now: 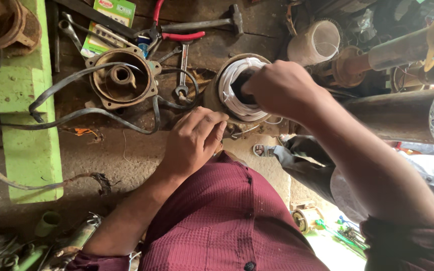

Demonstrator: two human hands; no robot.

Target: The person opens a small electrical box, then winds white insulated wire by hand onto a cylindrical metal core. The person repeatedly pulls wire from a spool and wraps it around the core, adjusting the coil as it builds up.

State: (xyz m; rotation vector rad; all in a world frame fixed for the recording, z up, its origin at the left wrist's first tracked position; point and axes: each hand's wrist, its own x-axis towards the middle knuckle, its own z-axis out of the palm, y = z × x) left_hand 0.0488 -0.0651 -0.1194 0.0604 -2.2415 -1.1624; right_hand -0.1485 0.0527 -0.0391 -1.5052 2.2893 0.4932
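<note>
Right hand [282, 88] closed inside the stiff white winding [237, 90] of a heavy-looking stator [212, 98]; left hand [194, 140] loosely curled, steadying its near rim.

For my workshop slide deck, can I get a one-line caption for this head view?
Right hand reaches into a motor stator ringed with white windings while left hand steadies its rim beside a spanner.

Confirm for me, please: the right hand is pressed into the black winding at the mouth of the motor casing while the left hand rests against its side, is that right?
Not quite: the winding is white, not black, as the head view shows. The rest holds: the right hand is pressed into it at the mouth of the motor casing, and the left hand rests against the casing's side.
</note>
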